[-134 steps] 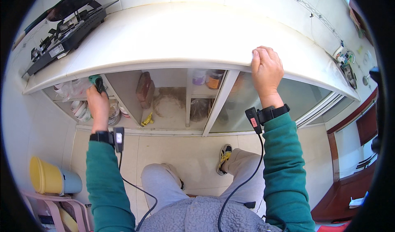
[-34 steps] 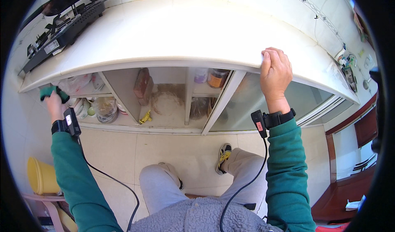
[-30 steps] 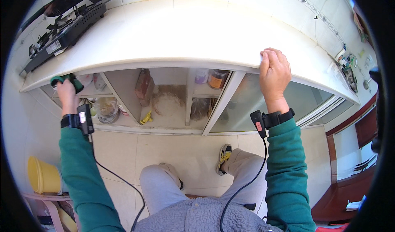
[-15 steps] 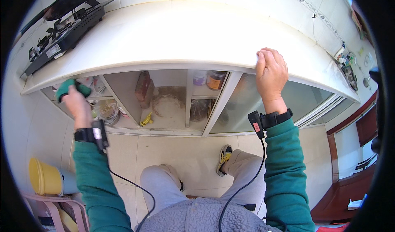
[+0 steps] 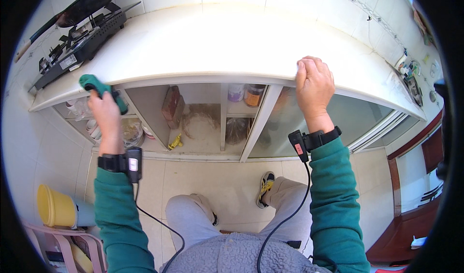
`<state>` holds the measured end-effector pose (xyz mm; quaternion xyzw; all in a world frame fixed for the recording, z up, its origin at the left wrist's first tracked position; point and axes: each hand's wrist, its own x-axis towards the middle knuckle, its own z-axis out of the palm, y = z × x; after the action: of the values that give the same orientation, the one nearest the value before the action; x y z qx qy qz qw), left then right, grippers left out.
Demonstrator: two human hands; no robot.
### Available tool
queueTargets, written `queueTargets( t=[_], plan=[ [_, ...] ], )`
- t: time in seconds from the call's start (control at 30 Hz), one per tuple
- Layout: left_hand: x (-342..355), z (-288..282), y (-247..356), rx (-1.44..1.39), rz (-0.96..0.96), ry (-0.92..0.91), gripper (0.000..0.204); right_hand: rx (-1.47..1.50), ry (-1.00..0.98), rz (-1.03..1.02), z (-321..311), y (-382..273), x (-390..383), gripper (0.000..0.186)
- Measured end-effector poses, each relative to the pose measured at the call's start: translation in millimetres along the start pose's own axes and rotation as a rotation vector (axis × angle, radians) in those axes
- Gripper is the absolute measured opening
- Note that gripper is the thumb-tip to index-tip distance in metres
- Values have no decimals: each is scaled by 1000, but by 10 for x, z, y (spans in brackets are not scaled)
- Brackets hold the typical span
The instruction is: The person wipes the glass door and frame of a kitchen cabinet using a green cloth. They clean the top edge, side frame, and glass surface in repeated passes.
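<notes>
Swinging back in from the far left, the left hand (image 5: 106,116) now brings the green cloth (image 5: 99,88) up against the front lip of the white counter (image 5: 217,45), beside the gas stove (image 5: 79,45). Its fingers are closed tight around the bunched cloth, likely so it can press along the edge. The right hand (image 5: 314,87) lies flat, hooked over the counter lip, seemingly bracing the crouched body before the open shelves (image 5: 203,123).

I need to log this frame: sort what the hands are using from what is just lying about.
In use:
- left hand gripping a green cloth
- right hand pressed on the white countertop edge

Lying about:
- gas stove
- jars on the shelf
- yellow bucket
</notes>
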<state>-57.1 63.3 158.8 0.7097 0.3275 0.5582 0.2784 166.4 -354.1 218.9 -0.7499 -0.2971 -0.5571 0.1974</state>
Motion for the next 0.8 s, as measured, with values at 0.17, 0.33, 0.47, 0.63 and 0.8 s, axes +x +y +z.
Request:
queueTargets(
  t=[0.17,0.33,0.47,0.63,0.8],
  plan=[
    [-758,335,790,3,131,-66,29,5,1,4,-6,6,0,11],
    [-1344,712,1202,-40,412,-100,54,-1,-12,4,-20,12,-7,11],
    [-1485,758,1258,114,870,-208,54,0,1,-5,-16,12,-5,11],
    [-1273,809,1212,295,1191,-235,43,1,8,-16,-10,17,-5,10],
    [-846,604,747,390,1258,-178,42,16,12,-24,-10,25,-8,10]
  ],
)
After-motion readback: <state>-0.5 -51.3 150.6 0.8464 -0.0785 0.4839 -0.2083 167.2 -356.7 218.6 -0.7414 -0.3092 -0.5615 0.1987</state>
